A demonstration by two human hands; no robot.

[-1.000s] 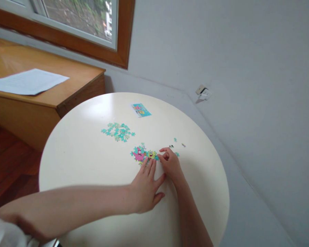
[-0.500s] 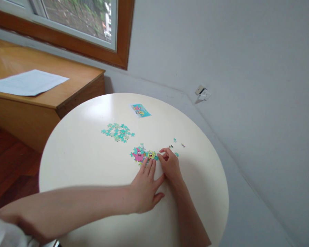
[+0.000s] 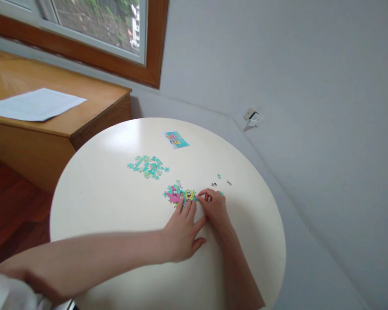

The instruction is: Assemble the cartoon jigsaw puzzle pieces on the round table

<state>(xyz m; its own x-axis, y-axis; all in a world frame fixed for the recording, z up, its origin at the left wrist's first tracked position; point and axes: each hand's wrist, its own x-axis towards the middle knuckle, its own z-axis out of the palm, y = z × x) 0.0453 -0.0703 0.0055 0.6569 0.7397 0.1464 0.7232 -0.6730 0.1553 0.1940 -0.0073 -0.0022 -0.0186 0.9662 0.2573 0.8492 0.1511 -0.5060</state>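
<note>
A partly joined jigsaw puzzle (image 3: 173, 196) with a pink figure and a yellow figure lies on the round white table. My left hand (image 3: 185, 232) rests with outstretched fingers on its lower edge, the thumb spread to the right. At the right edge of the puzzle, my right hand (image 3: 213, 206) has thumb and index finger pinched on a small teal puzzle piece, mostly hidden by the fingertips. Several loose pieces (image 3: 219, 176) lie just beyond this hand, one of them partly covered by it.
A spread of teal and pale loose pieces (image 3: 148, 166) is on the table (image 3: 93, 202), left of and beyond the puzzle. Farther back lies a small picture card (image 3: 176, 139). A wooden desk (image 3: 93, 92) with paper sheets (image 3: 35, 104) stands at left; a wall (image 3: 310, 107) borders the right.
My right fingertips have shifted slightly left against the puzzle's right edge, and less of the teal piece shows. The left hand keeps its place on the puzzle.
</note>
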